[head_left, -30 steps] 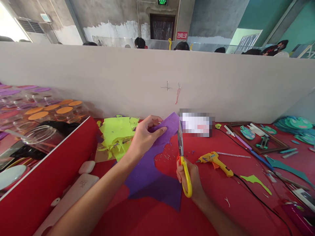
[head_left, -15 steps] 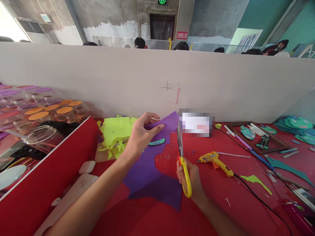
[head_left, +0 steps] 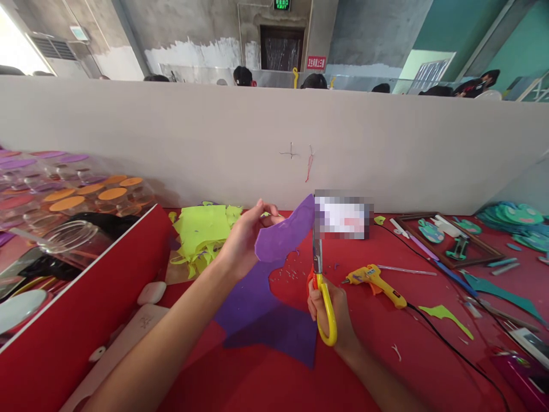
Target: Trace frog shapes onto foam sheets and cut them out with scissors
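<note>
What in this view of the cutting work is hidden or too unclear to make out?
- Pixelated patch, head view: blurred, so whatever lies there is unreadable.
- Scissors: the blade tips run up against that patch and the purple sheet, so open or closed is unclear.
- Left hand: its fingertips are behind the sheet.
- Jars: cut off by the left edge.
- People beyond the partition: only head tops show.

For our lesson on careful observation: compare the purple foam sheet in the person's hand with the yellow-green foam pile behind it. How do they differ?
The purple foam sheet is one large piece, while the yellow-green foam pile is many overlapping scraps. The purple sheet's upper end is lifted by the left hand, beside the scissors in the right hand; the yellow-green pile lies untouched on the red table. Both look like thin craft foam with cut edges.
</note>
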`<action>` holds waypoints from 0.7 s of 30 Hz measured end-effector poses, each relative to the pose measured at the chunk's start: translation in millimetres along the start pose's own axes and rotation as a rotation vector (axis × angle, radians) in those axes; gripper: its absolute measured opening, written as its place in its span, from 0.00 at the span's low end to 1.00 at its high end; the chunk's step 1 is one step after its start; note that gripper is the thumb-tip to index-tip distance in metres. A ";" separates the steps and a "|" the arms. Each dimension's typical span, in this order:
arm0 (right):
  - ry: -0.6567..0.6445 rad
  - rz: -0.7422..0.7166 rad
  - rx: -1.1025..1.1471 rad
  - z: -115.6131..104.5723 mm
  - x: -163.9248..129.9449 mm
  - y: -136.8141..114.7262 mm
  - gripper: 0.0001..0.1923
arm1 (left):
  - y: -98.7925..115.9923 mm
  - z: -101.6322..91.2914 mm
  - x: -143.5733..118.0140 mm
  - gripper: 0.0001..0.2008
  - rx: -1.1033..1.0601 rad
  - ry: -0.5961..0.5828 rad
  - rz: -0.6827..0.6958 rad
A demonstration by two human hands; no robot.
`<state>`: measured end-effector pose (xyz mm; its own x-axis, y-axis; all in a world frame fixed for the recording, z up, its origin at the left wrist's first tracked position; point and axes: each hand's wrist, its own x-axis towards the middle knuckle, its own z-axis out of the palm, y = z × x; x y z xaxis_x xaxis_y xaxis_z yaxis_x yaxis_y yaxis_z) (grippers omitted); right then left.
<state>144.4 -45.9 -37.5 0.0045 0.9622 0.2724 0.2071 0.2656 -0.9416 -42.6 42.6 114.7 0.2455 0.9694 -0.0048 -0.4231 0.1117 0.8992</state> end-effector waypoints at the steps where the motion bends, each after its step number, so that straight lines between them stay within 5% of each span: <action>1: -0.003 0.015 0.021 -0.2 -0.2 -1.4 0.24 | -4.2 0.6 0.1 0.18 -0.006 -0.065 -0.044; 5: -0.022 0.031 0.037 -0.9 -0.1 -7.8 0.25 | -22.1 8.0 -3.3 0.16 0.283 -0.246 0.053; 7: -0.033 0.031 0.021 -0.9 0.1 -8.5 0.26 | -28.6 11.8 -6.0 0.15 0.497 -0.231 0.148; 14: -0.055 0.073 -0.038 1.9 -1.3 -5.6 0.26 | -34.5 12.8 -15.5 0.20 0.666 0.168 0.103; 21: -0.093 0.104 0.036 7.3 -3.2 -7.4 0.29 | -34.6 18.3 -12.0 0.24 0.611 0.285 0.201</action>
<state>135.6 -50.4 -32.9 -0.0670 0.9857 0.1547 0.1751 0.1642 -0.9708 -15.0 23.1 91.7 -0.0596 0.9872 0.1482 0.1498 -0.1379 0.9791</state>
